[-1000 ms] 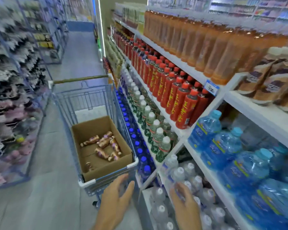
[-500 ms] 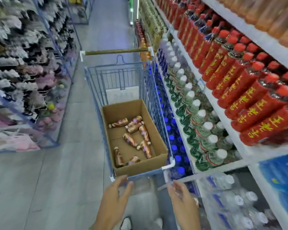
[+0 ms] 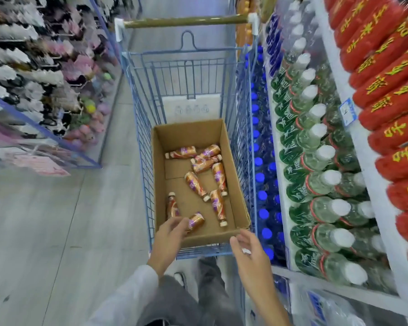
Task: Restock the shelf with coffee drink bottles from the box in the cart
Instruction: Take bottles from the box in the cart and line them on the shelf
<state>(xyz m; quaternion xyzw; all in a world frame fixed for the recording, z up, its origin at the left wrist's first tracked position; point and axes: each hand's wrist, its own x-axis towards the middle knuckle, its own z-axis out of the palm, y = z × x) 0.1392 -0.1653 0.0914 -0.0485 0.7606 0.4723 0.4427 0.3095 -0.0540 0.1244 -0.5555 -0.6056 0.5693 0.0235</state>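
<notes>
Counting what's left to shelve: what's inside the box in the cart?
Eight coffee bottles lie loose on the box floor. The left hand covers one bottle's end and the near left corner, hiding anything there.

Left hand (image 3: pixel 169 236) beside a coffee bottle (image 3: pixel 196 222) in the box (image 3: pixel 236 184), right hand (image 3: pixel 248 251) near its rim

Matt cardboard box (image 3: pixel 236 175), blue wire-metal cart (image 3: pixel 139 128)

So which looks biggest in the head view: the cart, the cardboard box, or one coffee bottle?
1. cart
2. cardboard box
3. coffee bottle
Each lies inside the one before, so nearness to the camera doesn't muddle it.
</notes>
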